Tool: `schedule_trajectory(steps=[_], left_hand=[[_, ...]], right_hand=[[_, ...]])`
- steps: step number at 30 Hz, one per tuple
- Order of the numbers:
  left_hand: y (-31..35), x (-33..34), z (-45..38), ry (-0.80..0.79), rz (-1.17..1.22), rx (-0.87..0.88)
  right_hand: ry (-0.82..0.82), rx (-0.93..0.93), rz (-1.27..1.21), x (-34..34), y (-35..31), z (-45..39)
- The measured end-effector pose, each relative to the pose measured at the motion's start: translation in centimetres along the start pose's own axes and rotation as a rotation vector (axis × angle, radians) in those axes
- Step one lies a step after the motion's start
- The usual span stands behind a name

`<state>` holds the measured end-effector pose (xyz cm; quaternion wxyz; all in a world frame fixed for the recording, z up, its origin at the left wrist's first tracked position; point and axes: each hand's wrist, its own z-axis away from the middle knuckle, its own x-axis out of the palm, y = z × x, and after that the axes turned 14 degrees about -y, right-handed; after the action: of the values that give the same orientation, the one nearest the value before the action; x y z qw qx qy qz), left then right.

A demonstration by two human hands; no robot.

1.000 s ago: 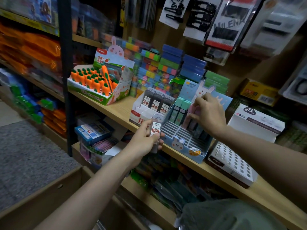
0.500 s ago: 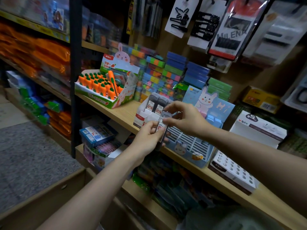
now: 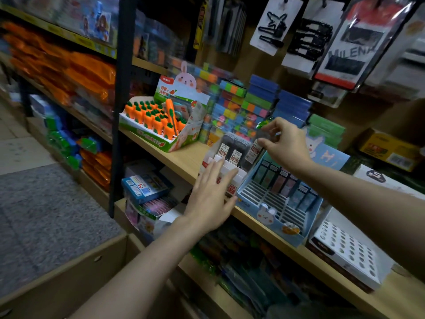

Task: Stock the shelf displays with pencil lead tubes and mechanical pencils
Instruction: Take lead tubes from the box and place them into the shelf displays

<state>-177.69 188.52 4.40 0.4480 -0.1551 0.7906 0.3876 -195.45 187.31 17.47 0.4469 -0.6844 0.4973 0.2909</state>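
My right hand [image 3: 286, 143] pinches a dark pencil lead tube [image 3: 255, 148] by its top, above the back row of a white display box [image 3: 226, 171] on the wooden shelf [image 3: 184, 157]. Two more dark tubes [image 3: 231, 149] stand in that box. My left hand [image 3: 210, 196] lies open with straight fingers against the front of the white box. Right of it stands a blue bunny display box [image 3: 273, 217] with several pastel lead tubes [image 3: 285, 183] in its slots.
An orange carrot-pen display [image 3: 158, 120] stands to the left on the same shelf. A white holed box [image 3: 345, 252] sits at the right. Colourful stacked boxes [image 3: 243, 107] fill the back. Hair-clip cards [image 3: 305, 33] hang above. A lower shelf holds packets [image 3: 147, 187].
My right hand took a lead tube from my left hand and carried it up to the white box's back row. My left hand let go and now rests flat on the box front.
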Motion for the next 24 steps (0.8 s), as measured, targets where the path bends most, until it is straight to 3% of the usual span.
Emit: schedule_trajectory(steps=[15, 24], left_hand=[[-0.5, 0.2, 0.1, 0.007, -0.015, 0.026], [-0.5, 0.1, 0.2, -0.022, -0.002, 0.027]], right_hand=[[-0.021, -0.191, 0.24, 0.9, -0.5, 0.1], [-0.13, -0.087, 0.296, 1.3, 0.6, 0.4]])
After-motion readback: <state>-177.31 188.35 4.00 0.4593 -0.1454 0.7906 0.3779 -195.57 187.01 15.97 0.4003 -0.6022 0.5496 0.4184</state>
